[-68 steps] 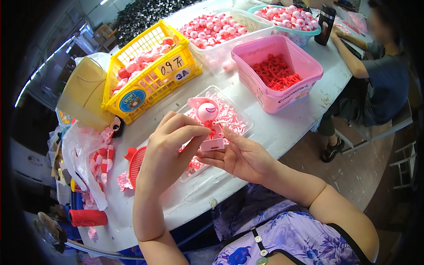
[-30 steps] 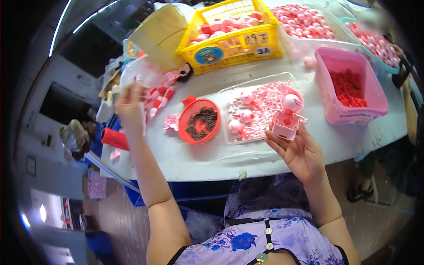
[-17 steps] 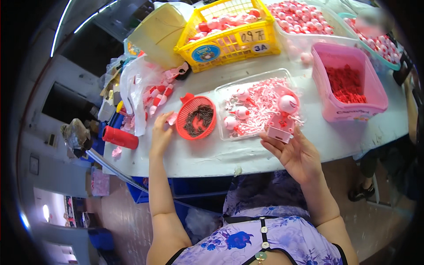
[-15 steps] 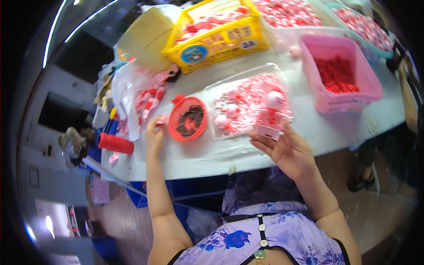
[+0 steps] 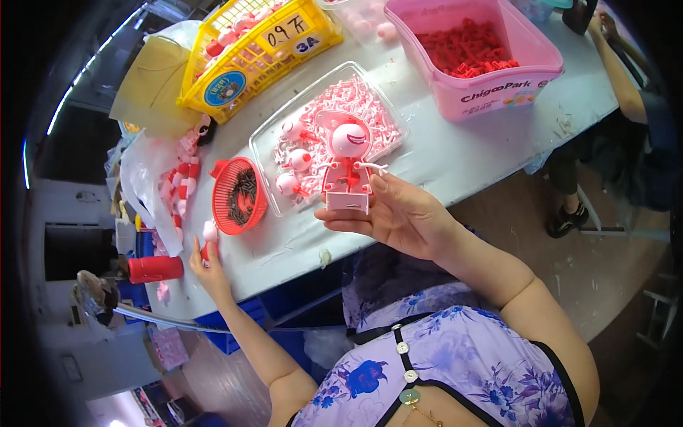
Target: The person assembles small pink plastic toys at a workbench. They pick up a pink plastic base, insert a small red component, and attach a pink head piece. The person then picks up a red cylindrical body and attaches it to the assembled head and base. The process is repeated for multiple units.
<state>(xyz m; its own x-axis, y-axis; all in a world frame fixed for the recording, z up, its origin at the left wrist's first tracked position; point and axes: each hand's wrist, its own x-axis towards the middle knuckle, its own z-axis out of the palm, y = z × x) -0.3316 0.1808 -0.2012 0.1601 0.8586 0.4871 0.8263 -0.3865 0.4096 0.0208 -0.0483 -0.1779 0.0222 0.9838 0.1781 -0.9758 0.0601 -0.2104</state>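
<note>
Right hand: the hand [image 5: 416,219] grips a pink toy figure [image 5: 351,141] near its base, thumb at the right side, fingers under the lower edge.
Toy figure: held above the near side of a clear tray [image 5: 265,151]; round white-pink head at the far end, red parts in the middle, pink box-shaped base toward the person; thin arms extend to both sides.
Left hand: the hand [image 5: 212,274] pinches a small pink-and-red piece [image 5: 209,233] between thumb and fingers, near the left edge of the tabletop [image 5: 462,160]; whether the piece touches the surface cannot be told.
Clear tray: holds many small pink parts [image 5: 359,107], with three round-headed pieces [image 5: 299,159] along its left side.
Red basket: the basket [image 5: 222,196] stands between left hand and tray, with small dark pieces [image 5: 243,185] inside.
Red cylinder: the cylinder [image 5: 155,269] lies on its side, left of the left hand.
Pink tub: the tub [image 5: 491,96] stands beyond the tray to the right, containing red parts [image 5: 466,48].
Yellow crate: the crate [image 5: 274,64] stands beyond the tray to the left, containing pink and red pieces.
Co-worker: a seated person, partly in shadow, at upper right.
</note>
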